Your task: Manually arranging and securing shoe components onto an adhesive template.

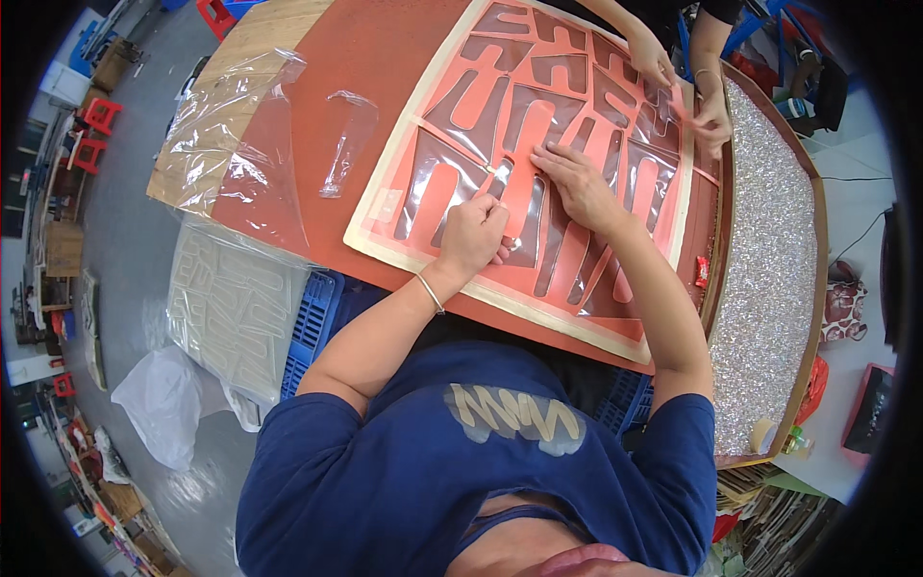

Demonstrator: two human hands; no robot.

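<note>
A large cream-edged panel (363, 234) lies on the red-brown table in front of me. Its face is salmon-pink, with cut-out shapes and glossy clear film over it. My left hand (473, 236) is closed in a pinch low over the panel's middle, and what the fingers hold is hidden. To its right, my right hand (580, 186) rests with fingers stretched out on the pink surface. Another person's hands, one hand (651, 58) and the other hand (711, 113), work at the panel's far right corner, fingers near its film.
Crumpled clear film (260, 159) and a loose clear strip (348, 144) lie on the table's left. At right stands a tray of glittering silver material (769, 279). Below left are a stack of clear-wrapped patterned sheets (231, 308), a blue crate (315, 322) and a white plastic bag (162, 404).
</note>
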